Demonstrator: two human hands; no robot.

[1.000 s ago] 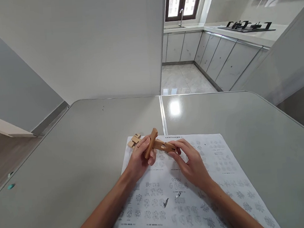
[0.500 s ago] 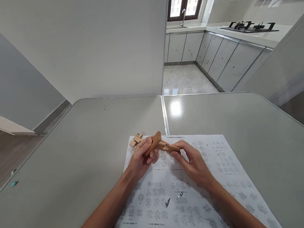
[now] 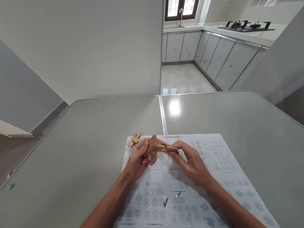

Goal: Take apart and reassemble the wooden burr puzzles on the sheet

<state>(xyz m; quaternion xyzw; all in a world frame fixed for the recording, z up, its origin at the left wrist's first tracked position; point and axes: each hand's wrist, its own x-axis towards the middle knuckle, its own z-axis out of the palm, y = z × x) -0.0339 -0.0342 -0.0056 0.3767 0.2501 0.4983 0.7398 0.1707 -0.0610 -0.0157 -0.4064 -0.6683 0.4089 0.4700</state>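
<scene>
Notched wooden bars [image 3: 172,149] held between the hands, above the far part of the printed diagram sheet [image 3: 236,188]; long axis runs left to right, right end slightly nearer; left hand [image 3: 139,159] closed round the left end, thumb against a crosswise wooden bar [image 3: 151,145] slanting toward far right; right hand [image 3: 191,160] pinches the right end, thumb and forefinger nearly together; wooden blocks [image 3: 136,139], one marked 3, just beyond the left hand, the nearer of the two.

Bright window [image 3: 183,0] above kitchen cabinets [image 3: 185,46]
</scene>
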